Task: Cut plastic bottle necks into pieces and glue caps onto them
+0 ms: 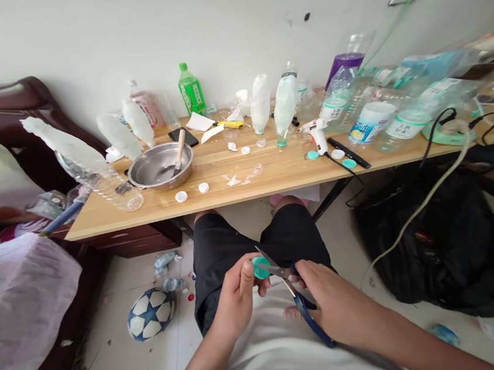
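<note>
Over my lap, my left hand [239, 289] pinches a green bottle cap [261, 267] between thumb and fingers. My right hand [324, 294] grips a pair of scissors [279, 271] with dark blue handles. The blades are apart, and one of them lies across the face of the cap. Whether its tip has gone into the plastic I cannot tell. Part of the right hand's fingers is hidden behind the scissor handles.
On the wooden table [221, 193] stand a steel bowl [161, 166] with a brush [179, 151], a hot glue gun [319, 136], a yellow utility knife [230, 124], a green bottle [191, 89] and several clear bottles. A ball [151, 314] and a black bag [433, 242] are on the floor.
</note>
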`<state>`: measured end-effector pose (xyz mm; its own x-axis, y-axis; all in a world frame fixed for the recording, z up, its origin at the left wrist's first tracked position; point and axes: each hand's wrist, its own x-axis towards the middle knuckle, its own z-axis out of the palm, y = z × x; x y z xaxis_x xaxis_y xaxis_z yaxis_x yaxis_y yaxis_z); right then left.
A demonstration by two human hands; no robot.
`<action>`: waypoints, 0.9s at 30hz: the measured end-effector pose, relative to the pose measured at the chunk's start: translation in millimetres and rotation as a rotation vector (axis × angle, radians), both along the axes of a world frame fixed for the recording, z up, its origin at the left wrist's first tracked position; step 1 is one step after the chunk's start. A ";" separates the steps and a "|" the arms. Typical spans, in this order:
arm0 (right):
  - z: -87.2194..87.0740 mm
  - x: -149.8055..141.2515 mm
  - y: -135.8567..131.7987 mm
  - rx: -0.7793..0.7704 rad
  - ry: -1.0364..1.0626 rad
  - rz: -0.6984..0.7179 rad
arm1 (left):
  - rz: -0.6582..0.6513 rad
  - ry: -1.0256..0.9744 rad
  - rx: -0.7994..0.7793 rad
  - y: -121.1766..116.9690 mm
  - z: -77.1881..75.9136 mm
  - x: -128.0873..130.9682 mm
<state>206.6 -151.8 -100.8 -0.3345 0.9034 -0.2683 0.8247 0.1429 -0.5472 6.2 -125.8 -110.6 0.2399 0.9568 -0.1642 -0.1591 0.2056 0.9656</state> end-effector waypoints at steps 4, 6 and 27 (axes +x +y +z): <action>-8.4 -3.7 1.5 0.048 -0.100 -0.021 | 0.023 0.089 0.042 0.6 1.3 1.2; -13.9 -5.3 3.0 0.105 -0.168 -0.026 | 0.038 0.118 0.027 -0.8 1.3 4.6; -4.0 15.4 6.6 -0.127 0.285 0.007 | 0.259 -0.342 -0.137 9.3 3.8 4.9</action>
